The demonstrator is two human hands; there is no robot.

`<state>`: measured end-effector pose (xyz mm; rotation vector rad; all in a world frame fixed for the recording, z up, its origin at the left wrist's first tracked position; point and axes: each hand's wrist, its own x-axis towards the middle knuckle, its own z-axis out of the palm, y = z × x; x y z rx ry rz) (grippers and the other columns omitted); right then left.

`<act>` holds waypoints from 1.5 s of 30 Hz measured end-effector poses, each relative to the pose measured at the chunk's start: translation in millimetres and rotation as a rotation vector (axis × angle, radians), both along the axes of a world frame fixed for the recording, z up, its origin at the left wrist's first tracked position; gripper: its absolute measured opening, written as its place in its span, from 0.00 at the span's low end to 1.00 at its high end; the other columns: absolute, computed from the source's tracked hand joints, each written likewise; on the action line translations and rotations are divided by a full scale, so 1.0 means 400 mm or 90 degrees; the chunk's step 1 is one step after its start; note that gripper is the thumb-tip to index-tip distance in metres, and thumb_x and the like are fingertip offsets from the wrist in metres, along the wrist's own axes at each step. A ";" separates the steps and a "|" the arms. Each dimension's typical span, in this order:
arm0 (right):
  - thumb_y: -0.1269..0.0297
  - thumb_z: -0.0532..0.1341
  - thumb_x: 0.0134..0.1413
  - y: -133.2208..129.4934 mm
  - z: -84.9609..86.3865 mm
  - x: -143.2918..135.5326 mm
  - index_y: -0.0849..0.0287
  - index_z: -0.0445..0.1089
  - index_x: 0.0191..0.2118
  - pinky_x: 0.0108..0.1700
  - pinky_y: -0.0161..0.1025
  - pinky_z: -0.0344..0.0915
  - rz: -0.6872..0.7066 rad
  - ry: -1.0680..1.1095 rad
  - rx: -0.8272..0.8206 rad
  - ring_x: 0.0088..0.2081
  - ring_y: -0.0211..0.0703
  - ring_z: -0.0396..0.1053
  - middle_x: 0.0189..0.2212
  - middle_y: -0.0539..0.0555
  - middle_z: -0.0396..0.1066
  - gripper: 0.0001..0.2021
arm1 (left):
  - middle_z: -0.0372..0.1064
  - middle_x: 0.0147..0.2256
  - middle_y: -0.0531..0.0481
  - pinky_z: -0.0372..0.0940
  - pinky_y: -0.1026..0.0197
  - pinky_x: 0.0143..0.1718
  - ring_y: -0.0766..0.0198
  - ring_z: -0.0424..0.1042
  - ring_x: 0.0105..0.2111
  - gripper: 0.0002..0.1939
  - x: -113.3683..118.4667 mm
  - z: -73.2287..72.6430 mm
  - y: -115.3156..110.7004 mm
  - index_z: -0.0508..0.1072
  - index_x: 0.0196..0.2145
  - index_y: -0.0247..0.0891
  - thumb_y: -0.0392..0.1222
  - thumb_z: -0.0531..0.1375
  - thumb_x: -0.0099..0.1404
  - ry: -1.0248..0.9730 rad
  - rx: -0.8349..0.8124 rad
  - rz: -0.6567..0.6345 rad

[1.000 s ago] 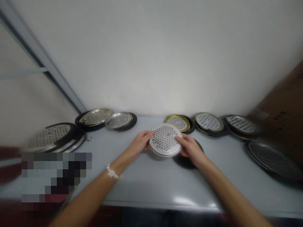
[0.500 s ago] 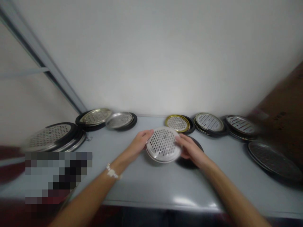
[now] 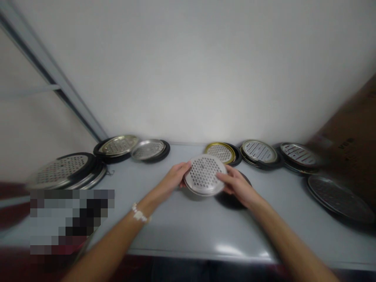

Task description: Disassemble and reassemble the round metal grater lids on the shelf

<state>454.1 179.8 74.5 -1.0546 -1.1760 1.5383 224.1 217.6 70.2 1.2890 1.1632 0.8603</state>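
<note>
In the middle of the head view, a round perforated metal plate (image 3: 205, 175) is held off the table, tilted towards me. My left hand (image 3: 178, 174) grips its left rim, thumb on top and fingers under the edge. On its right side my right hand (image 3: 235, 182) is closed on the rim, thumb lying over the face. A second rim shows just beneath the plate; whether it is a separate piece I cannot tell. Below my right hand lies a black round piece (image 3: 233, 200) on the table, partly hidden by the hand and the plate.
Along the wall on the grey table (image 3: 182, 231) stand a gold-rimmed perforated plate (image 3: 219, 152), silver ones (image 3: 260, 152) with black rings, and a plain silver one (image 3: 149, 149). A stack (image 3: 63, 170) sits at left, a dark round tray (image 3: 340, 197) at right, beside a cardboard box (image 3: 352, 129).
The perforated plate has shifted slightly right and up and turned a little between both hands. My right thumb lies a bit farther over its face. The surrounding pieces have not moved.
</note>
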 end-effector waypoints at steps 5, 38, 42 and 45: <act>0.44 0.55 0.61 0.002 0.016 0.027 0.57 0.69 0.41 0.20 0.35 0.53 -0.110 -0.302 0.153 0.18 0.38 0.60 0.19 0.48 0.66 0.20 | 0.65 0.20 0.55 0.52 0.66 0.17 0.71 0.60 0.16 0.22 -0.004 0.004 0.000 0.70 0.31 0.35 0.60 0.63 0.61 -0.035 -0.036 -0.014; 0.66 0.52 0.63 0.037 -0.047 0.081 0.61 0.70 0.46 0.39 0.40 0.64 -0.060 -0.646 0.226 0.35 0.46 0.73 0.38 0.59 0.77 0.12 | 0.70 0.20 0.51 0.64 0.65 0.23 0.65 0.69 0.19 0.25 -0.003 -0.059 -0.010 0.71 0.55 0.29 0.47 0.62 0.63 0.098 0.038 -0.168; 0.61 0.56 0.61 0.039 -0.050 0.085 0.60 0.70 0.45 0.35 0.39 0.64 -0.054 -0.618 0.227 0.30 0.43 0.71 0.38 0.57 0.76 0.12 | 0.71 0.21 0.50 0.63 0.65 0.22 0.65 0.69 0.19 0.28 0.005 -0.049 -0.021 0.71 0.56 0.31 0.48 0.62 0.63 0.071 0.038 -0.193; 0.61 0.56 0.60 0.042 -0.048 0.101 0.58 0.72 0.45 0.34 0.39 0.65 -0.035 -0.601 0.229 0.30 0.43 0.71 0.37 0.55 0.77 0.12 | 0.71 0.20 0.51 0.61 0.64 0.21 0.64 0.67 0.17 0.23 -0.010 -0.026 -0.016 0.75 0.53 0.34 0.50 0.59 0.65 0.160 0.048 -0.222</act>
